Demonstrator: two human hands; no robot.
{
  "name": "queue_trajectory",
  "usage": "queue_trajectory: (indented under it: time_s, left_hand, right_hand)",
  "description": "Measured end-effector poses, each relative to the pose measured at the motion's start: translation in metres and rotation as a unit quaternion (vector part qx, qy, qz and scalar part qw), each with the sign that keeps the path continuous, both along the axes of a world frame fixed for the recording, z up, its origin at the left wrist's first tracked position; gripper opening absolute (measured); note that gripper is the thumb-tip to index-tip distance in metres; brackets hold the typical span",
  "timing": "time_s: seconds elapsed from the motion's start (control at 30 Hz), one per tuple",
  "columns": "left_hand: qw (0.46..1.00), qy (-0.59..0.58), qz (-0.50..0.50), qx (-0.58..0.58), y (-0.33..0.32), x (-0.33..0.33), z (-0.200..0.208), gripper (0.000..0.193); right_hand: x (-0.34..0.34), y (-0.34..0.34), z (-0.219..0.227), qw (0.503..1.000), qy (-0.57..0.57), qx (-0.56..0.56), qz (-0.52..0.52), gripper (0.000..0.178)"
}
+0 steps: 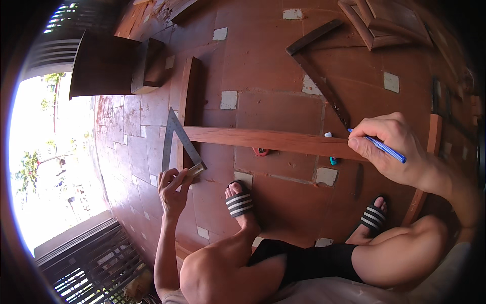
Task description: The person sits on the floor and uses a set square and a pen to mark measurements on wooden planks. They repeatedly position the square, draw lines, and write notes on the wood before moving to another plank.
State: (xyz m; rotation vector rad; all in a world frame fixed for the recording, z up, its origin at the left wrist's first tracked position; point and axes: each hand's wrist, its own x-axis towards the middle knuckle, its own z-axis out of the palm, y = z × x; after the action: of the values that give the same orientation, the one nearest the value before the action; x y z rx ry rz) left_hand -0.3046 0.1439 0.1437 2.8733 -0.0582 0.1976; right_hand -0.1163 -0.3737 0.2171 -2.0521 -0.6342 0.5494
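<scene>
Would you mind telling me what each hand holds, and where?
The left hand grips a metal square by its thick handle end; the right hand pinches a blue pen mid-barrel.

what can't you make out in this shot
Head view only:
- Pen tip: hidden behind the right hand, so any mark on the plank is unseen.
- Small red object and blue one: mostly hidden under the plank.
- Square handle: partly covered by the left hand.
- Frame pieces: cut off by the top edge.
</scene>
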Motion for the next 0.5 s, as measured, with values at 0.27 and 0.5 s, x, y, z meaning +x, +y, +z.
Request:
queue_trajectory:
  time_s: [0.27,0.5]
  left_hand:
    - [0.987,0.050,-0.137,-0.068,0.081,0.055,-0.075,0.045]
    - [0.964,0.050,-0.246,-0.093,0.115,0.102,-0.121,0.046]
  right_hand:
    - [-0.001,0.122,-0.035,0.998,0.036,-0.055,0.019,0.025]
    - [-0.034,0.211,-0.105,0.992,0.039,0.027,-0.117,0.026]
